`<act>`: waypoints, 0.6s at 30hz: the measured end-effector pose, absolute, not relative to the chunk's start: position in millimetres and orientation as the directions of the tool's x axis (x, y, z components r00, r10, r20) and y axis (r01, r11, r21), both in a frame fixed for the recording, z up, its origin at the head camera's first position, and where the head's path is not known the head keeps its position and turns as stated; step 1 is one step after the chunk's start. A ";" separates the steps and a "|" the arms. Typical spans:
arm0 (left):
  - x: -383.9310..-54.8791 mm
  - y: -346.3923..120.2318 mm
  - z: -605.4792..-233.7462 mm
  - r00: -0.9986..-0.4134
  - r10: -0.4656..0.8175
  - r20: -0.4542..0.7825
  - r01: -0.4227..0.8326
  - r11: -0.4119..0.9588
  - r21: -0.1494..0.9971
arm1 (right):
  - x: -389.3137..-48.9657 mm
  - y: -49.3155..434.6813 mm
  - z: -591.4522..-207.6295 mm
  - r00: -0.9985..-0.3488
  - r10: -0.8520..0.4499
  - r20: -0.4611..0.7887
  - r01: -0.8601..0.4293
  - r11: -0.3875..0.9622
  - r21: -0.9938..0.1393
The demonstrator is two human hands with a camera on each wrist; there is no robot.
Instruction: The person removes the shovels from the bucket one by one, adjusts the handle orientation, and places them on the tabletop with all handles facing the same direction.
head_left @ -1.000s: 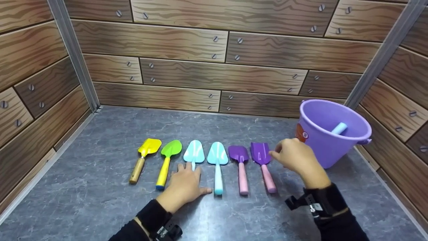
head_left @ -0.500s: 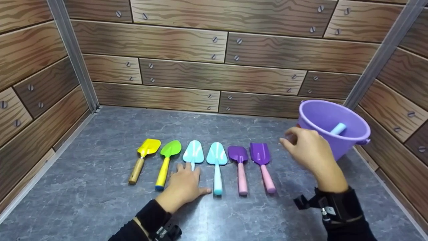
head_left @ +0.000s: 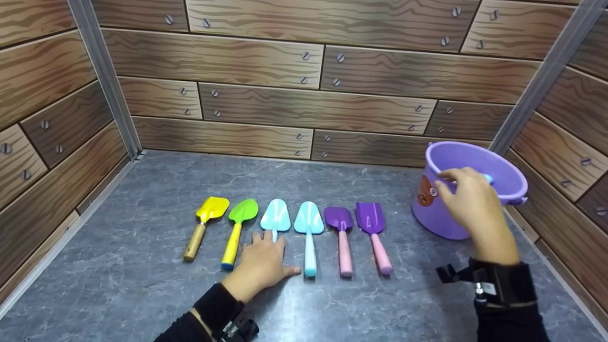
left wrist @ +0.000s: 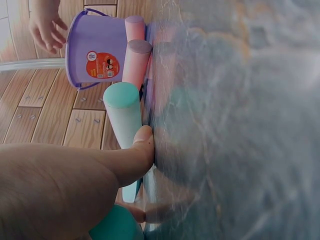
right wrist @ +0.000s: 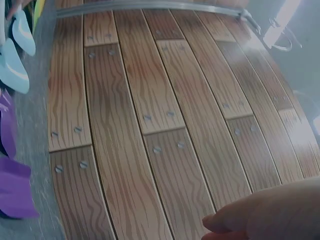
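My left hand (head_left: 262, 263) rests, fingers spread, over the handle of a light blue toy trowel (head_left: 275, 216); the blade shows past the fingertips and most of the handle is hidden. Its thumb (left wrist: 142, 145) touches the table near a second light blue trowel (head_left: 309, 251). My right hand (head_left: 470, 204), loosely bent and holding nothing, is raised at the front of a purple bucket (head_left: 439, 221), overlapping its rim. The tip of a light blue handle (head_left: 488, 179) shows inside the bucket, mostly behind this hand.
Right of the blue trowels lie two purple shovels with pink handles, a shorter one (head_left: 339, 217) and a longer one (head_left: 370, 217). A green trowel (head_left: 243, 210) with a yellow handle and a yellow shovel (head_left: 213, 208) lie at left. Wood-print walls (head_left: 266, 102) enclose the grey table (head_left: 118, 285).
My right hand has moved right and up, from beside the longer purple shovel to the bucket's front rim. My left hand has stayed where it was.
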State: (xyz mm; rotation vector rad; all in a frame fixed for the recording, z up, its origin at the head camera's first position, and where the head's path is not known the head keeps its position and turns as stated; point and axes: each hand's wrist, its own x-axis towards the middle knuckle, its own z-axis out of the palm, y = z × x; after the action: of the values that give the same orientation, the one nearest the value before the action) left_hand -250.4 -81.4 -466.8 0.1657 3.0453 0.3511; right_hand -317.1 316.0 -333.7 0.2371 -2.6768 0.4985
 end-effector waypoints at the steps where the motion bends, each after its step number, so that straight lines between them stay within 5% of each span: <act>1: -250.6 -81.5 -466.9 -0.992 0.114 -0.061 0.097 0.968 0.231 | -318.9 321.1 -334.3 -0.901 -0.080 0.427 -0.228 0.924 -0.308; 11: -250.5 -79.1 -469.5 -0.991 0.116 -0.066 0.098 0.969 0.225 | -333.8 362.9 -341.7 -0.891 0.013 0.453 -0.155 0.931 -0.331; 18: -248.4 -79.1 -470.6 -0.991 0.117 -0.059 0.102 0.972 0.214 | -349.3 379.6 -338.7 -0.933 0.049 0.355 -0.085 0.933 -0.351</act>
State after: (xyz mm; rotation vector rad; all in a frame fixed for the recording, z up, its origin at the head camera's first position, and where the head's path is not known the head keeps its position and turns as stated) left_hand -248.4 -79.1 -470.6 0.1690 3.0489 0.3255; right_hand -349.3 379.6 -338.7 0.0265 -2.7263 0.5178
